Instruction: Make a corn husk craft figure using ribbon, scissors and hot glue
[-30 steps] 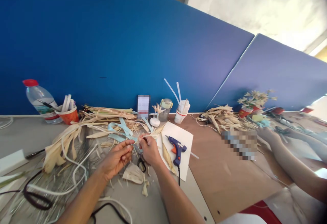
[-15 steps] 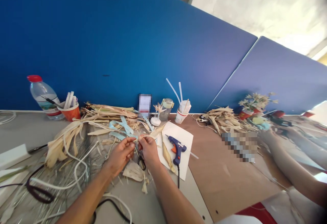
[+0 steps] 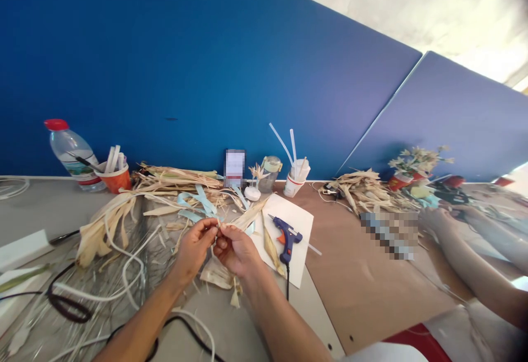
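Note:
My left hand (image 3: 193, 249) and my right hand (image 3: 237, 249) meet fingertip to fingertip over the table. Both are closed in a pinch on a small pale strip (image 3: 219, 222); most of it is hidden by the fingers, and I cannot tell its kind. Dried corn husks (image 3: 249, 217) lie just behind the right hand. Below the hands is a broad piece of husk (image 3: 217, 274). To the right, a blue glue gun (image 3: 286, 236) rests on white paper (image 3: 303, 216). Light blue ribbon (image 3: 202, 199) curls behind the left hand.
A bottle (image 3: 76, 155) and a red cup (image 3: 115, 177) stand at the back left. White cables (image 3: 132, 260) loop across the left side. By the blue partition are a phone (image 3: 234, 168) and a cup with glue sticks (image 3: 293, 183). Another person's arms (image 3: 466, 257) are at the right.
My right hand has rolled over, its fingers now curled beneath the thumb. The black scissor loop seen beside it is now hidden. My left hand has barely moved.

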Available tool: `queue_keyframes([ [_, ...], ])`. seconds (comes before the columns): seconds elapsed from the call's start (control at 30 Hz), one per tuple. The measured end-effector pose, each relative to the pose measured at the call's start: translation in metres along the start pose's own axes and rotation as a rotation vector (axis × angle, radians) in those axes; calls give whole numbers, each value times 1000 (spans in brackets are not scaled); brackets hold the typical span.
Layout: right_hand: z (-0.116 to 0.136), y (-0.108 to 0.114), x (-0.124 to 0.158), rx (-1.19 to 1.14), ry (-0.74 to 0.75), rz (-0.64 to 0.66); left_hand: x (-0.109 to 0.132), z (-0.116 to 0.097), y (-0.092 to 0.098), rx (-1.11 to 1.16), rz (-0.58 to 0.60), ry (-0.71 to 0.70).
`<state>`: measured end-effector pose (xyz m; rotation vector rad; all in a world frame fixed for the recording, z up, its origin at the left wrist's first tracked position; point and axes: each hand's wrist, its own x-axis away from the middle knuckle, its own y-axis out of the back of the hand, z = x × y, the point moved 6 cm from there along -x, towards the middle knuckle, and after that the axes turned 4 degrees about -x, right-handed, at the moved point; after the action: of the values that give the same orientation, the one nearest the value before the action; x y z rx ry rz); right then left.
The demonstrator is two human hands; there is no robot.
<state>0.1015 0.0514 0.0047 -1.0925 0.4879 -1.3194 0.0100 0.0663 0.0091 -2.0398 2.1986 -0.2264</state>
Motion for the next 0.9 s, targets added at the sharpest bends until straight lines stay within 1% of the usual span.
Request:
queue_keyframes([
  [0.13,-3,-1,0,8,-4,14,-1,2,2,20,-16,-5],
  [0.23,-5,0,-1,12,10,16,-1,3,2,77,-24,11],
  [0.33,-5,0,-2,18,16,21,-1,2,0,113,-10,25],
  [0.4,-3,1,-1,61,14,16,-2,1,0,154,1,32],
  [0.47,5,3,2,186,6,6,-3,-1,1,226,3,45],
  [0.53,17,5,7,397,7,6,-4,-4,4,286,-6,58],
  [0.6,31,4,13,583,23,34,-6,-7,7,311,-3,49],
  [0.63,36,2,16,609,19,74,-6,-8,8,317,8,42],
  [0.7,48,-4,19,586,130,96,-6,-9,6,316,48,43],
  [0.77,58,-7,22,616,307,47,-4,-7,2,284,99,76],
  [0.83,62,-9,22,748,442,-23,-1,-4,-4,233,148,119],
  [0.9,59,-11,21,900,496,-57,1,-2,-8,188,188,152],
])
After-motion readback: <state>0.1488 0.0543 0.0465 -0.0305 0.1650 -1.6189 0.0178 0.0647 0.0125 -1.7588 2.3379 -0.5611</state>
